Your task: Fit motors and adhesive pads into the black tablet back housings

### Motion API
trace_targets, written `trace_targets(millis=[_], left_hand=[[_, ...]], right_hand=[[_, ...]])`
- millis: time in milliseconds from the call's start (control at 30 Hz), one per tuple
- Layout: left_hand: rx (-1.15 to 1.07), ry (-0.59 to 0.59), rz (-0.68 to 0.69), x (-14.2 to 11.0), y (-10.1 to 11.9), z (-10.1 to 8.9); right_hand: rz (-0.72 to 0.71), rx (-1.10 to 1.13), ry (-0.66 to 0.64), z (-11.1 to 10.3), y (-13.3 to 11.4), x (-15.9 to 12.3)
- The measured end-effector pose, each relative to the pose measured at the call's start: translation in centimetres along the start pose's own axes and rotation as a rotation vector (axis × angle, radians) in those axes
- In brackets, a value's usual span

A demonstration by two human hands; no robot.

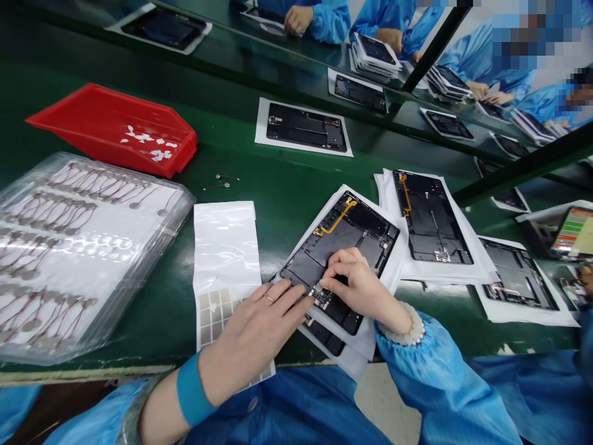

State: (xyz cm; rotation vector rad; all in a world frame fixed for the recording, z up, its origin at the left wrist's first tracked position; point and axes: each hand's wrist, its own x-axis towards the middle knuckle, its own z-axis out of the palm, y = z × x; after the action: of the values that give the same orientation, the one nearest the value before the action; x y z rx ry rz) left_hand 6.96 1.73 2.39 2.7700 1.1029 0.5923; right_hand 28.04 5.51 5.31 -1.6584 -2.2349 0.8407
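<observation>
A black tablet housing (319,249) with an orange flex cable (340,218) lies tilted on white sheets in front of me, and another dark housing (324,335) shows beneath it. My left hand (252,324) rests with fingers stretched along the housing's near-left edge. Thumb and forefinger of my right hand (354,281) are pinched together at a small circuit board (322,298) on the housing; whatever they hold is too small or hidden. Under and beside my left hand is a sheet of grey square stickers (214,312), with its white backing (227,241) stretching away.
At left, a clear plastic tray (134,247) holds rows of small round parts with thin wires. Behind it sits a red bin (115,123) with white scraps. Two wired discs (227,185) lie loose. More housings (433,216) stand at right; co-workers' hands (299,20) are across the bench.
</observation>
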Motion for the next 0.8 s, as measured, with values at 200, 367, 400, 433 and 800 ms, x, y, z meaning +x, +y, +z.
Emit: trace_targets(millis=[200, 367, 400, 433, 800], left_hand=[[0.012, -0.029, 0.013, 0.13, -0.04, -0.26], [0.011, -0.01, 0.024, 0.41, 0.01, -0.4], [0.009, -0.01, 0.021, 0.37, 0.04, -0.34], [0.008, -0.015, 0.018, 0.29, 0.06, -0.25], [0.123, -0.105, 0.215, 0.05, -0.17, -0.41]], right_hand=[[0.001, -0.003, 0.019, 0.05, -0.19, -0.02], [-0.004, -0.017, 0.007, 0.03, -0.18, -0.02], [-0.005, -0.019, 0.005, 0.02, -0.17, -0.01], [-0.006, -0.02, 0.004, 0.02, -0.17, -0.01], [0.01, -0.025, 0.026, 0.19, -0.32, -0.14]])
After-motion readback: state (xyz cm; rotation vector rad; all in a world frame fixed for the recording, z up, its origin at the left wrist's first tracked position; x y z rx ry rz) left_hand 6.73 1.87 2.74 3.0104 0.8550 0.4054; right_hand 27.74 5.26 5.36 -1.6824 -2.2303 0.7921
